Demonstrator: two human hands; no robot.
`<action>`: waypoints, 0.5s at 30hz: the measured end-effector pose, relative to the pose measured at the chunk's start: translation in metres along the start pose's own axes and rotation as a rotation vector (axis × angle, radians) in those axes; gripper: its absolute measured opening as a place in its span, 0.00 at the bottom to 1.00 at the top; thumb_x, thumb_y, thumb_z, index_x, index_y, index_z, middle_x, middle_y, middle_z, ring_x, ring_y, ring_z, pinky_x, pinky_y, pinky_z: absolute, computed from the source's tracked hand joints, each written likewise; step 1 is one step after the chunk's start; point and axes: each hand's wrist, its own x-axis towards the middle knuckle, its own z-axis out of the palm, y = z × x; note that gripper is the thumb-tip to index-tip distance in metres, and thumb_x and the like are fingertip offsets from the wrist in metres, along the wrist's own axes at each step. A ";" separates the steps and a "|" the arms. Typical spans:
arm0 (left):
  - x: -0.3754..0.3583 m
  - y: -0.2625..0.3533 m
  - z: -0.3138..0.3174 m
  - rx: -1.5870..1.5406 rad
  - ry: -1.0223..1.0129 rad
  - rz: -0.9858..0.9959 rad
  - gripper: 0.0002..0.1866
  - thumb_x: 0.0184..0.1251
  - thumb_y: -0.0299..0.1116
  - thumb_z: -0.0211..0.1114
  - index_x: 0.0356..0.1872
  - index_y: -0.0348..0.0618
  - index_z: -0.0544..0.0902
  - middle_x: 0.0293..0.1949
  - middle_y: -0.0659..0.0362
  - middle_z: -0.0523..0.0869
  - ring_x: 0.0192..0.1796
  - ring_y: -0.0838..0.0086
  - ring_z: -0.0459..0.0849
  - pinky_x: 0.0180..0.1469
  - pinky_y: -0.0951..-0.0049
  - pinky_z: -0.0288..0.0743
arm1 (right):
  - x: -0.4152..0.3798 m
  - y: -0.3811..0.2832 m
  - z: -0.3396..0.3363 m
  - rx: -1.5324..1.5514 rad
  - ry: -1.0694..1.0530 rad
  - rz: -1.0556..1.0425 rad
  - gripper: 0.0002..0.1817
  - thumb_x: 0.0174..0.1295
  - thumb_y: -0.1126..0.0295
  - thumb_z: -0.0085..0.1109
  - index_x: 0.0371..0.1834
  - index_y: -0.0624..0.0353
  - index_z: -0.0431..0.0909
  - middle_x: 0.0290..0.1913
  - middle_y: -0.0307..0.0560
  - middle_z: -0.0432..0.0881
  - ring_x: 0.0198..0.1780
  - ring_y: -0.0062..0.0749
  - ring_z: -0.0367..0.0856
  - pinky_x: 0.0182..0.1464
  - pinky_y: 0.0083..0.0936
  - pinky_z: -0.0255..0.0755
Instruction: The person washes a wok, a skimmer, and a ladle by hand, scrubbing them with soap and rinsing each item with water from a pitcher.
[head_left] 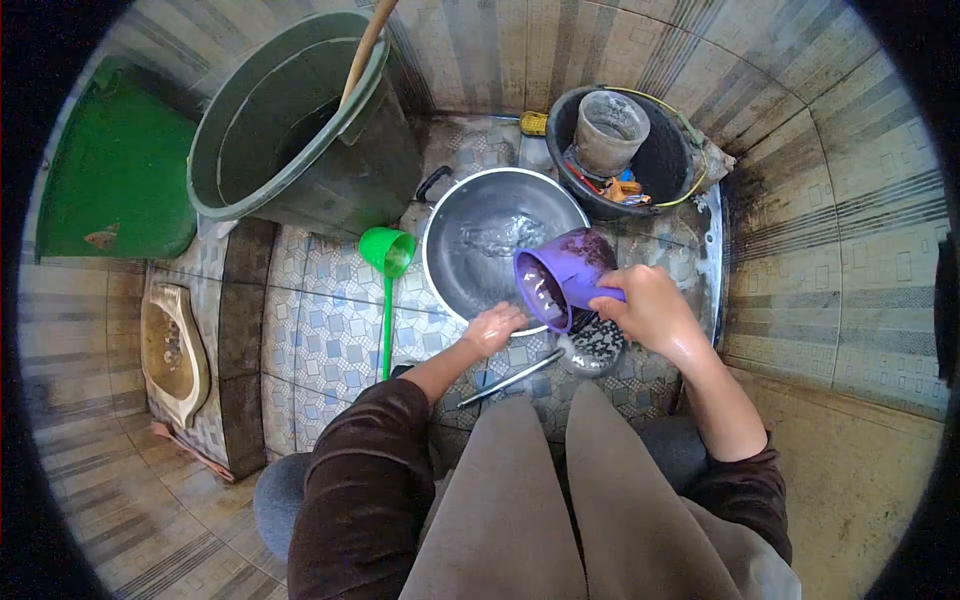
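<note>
A wide metal pan (465, 265) with a pale rim and a black side handle sits on the tiled floor, with rippling water inside. My left hand (493, 328) is closed over its near rim, fingers toward the inside. In my right hand (648, 308) is the handle of a purple water dipper (575, 265), tilted with its mouth toward the pan and water visible in it. Below the dipper lies a rounded, dark, speckled thing (597, 348), partly hidden and foamy. A metal rod (510, 378) lies beside it, near my knees.
A green long-handled dipper (387, 255) is left of the pan. Behind it stands a large grey-green bin (350, 180) with a wooden stick (368, 50). A black tub (665, 150) at the back right holds a grey pot (612, 130). A squat toilet (170, 350) is at left.
</note>
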 end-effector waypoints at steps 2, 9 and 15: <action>0.004 -0.003 0.002 0.010 -0.064 -0.004 0.26 0.44 0.29 0.58 0.50 0.47 0.66 0.48 0.55 0.70 0.50 0.60 0.67 0.51 0.65 0.64 | -0.001 -0.005 0.003 -0.053 0.032 -0.006 0.12 0.46 0.67 0.58 0.29 0.66 0.76 0.19 0.54 0.76 0.17 0.37 0.76 0.25 0.29 0.69; 0.015 0.023 -0.027 0.125 -0.225 -0.492 0.39 0.43 0.60 0.54 0.54 0.43 0.64 0.59 0.52 0.59 0.60 0.55 0.55 0.56 0.46 0.49 | 0.004 -0.013 0.031 -0.073 0.120 -0.066 0.11 0.45 0.65 0.57 0.29 0.61 0.78 0.25 0.57 0.77 0.30 0.49 0.76 0.36 0.38 0.69; 0.018 -0.058 -0.012 0.539 -0.044 -0.622 0.31 0.49 0.52 0.52 0.51 0.41 0.66 0.56 0.50 0.62 0.57 0.56 0.60 0.54 0.56 0.57 | 0.006 -0.015 0.047 -0.086 0.176 -0.065 0.10 0.46 0.65 0.57 0.28 0.60 0.77 0.22 0.55 0.76 0.25 0.48 0.75 0.31 0.36 0.69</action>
